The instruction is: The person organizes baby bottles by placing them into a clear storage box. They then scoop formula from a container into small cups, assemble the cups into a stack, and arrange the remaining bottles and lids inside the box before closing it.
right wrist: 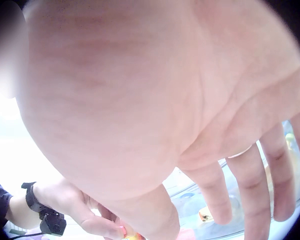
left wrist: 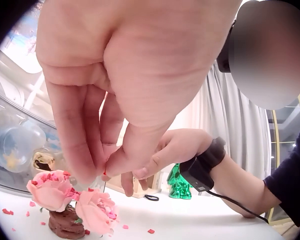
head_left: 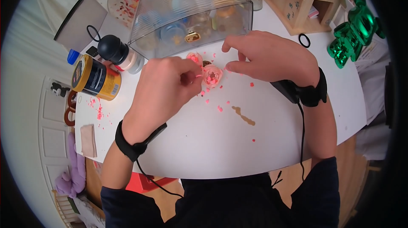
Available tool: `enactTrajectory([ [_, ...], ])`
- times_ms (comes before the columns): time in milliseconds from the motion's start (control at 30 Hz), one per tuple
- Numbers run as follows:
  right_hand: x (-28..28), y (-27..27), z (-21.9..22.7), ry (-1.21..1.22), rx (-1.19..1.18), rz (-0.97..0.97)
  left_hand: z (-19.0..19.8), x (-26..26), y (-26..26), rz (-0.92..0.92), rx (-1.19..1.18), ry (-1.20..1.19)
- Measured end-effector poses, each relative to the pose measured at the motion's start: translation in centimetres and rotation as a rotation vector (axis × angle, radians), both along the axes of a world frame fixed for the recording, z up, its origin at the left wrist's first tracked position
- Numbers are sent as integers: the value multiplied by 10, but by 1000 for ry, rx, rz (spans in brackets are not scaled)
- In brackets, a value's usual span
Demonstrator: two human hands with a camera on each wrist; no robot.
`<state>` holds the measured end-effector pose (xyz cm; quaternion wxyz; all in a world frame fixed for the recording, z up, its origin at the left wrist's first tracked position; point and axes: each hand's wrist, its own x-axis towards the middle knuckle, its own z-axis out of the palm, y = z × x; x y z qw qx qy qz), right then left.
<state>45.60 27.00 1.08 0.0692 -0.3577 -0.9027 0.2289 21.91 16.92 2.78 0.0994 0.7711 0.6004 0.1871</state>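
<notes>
Two pink roses (left wrist: 96,212) with red and pink bits on their petals stand in a small brown lump (left wrist: 65,223) on the table. Just above them, my left hand (head_left: 163,87) brings thumb and fingertips together and pinches a small red bit (left wrist: 104,174). Its curled fingers hide part of the roses in the head view. On the other side of the flowers hovers my right hand (head_left: 272,56), fingers loosely bent and spread, holding nothing. Loose pink and red bits (head_left: 219,108) lie scattered around the roses on the white table (head_left: 204,151).
Behind the roses stands a clear lidded box (head_left: 191,19). To the left are a yellow-and-black jar (head_left: 97,77), a dark-capped bottle (head_left: 121,53) and a folded cloth (head_left: 88,140). A wooden house (head_left: 301,2) and a shiny green figure (head_left: 355,28) stand at right.
</notes>
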Motion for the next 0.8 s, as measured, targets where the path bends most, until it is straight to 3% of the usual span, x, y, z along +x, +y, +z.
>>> enactTrajectory([
  [200, 1, 1, -4, -13, 65, 31, -17, 16, 11, -123, 72, 42],
  [400, -1, 0, 1, -39, 47, 24, -21, 19, 14, -10, 106, 118],
  [800, 1, -4, 8, 4, -17, -6, -16, 12, 19, -45, 63, 46],
])
